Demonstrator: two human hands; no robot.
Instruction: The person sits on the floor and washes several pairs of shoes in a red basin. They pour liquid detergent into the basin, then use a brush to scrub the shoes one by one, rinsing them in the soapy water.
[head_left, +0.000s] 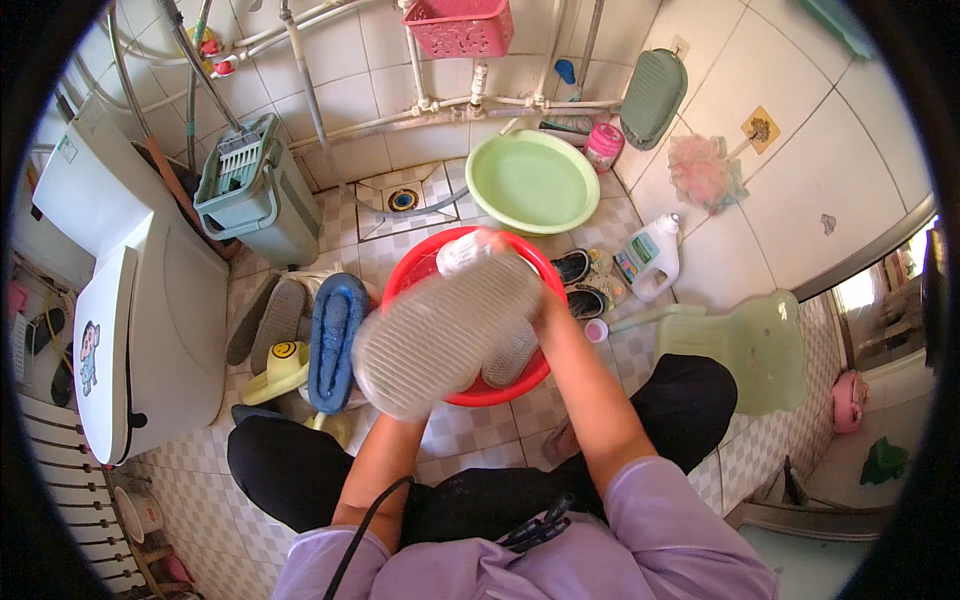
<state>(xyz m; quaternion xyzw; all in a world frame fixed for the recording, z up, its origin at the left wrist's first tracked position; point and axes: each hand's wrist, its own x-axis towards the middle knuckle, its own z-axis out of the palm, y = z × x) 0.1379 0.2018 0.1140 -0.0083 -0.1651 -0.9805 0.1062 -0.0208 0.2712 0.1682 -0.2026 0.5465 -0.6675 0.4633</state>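
Observation:
A grey slipper (450, 334), blurred, is held up with its ribbed sole towards me above a red basin (559, 352). My left hand (405, 424) reaches its lower left end, with the fingers hidden behind it. Beside the other end is my right hand (549, 301), largely covered by the slipper; its grip cannot be made out. A blurred white object (466, 253) shows just past the slipper's far edge. Another grey patterned slipper or sole (510, 360) lies in the basin.
Behind stands a green basin (532, 180) of liquid. A detergent bottle (649, 255) and dark-lined shoes (589, 285) sit right; a green plastic stool (735, 352) is farther right. Left are a blue slipper (337, 341), yellow slipper (277, 375), mop bucket (259, 195) and toilet (150, 330).

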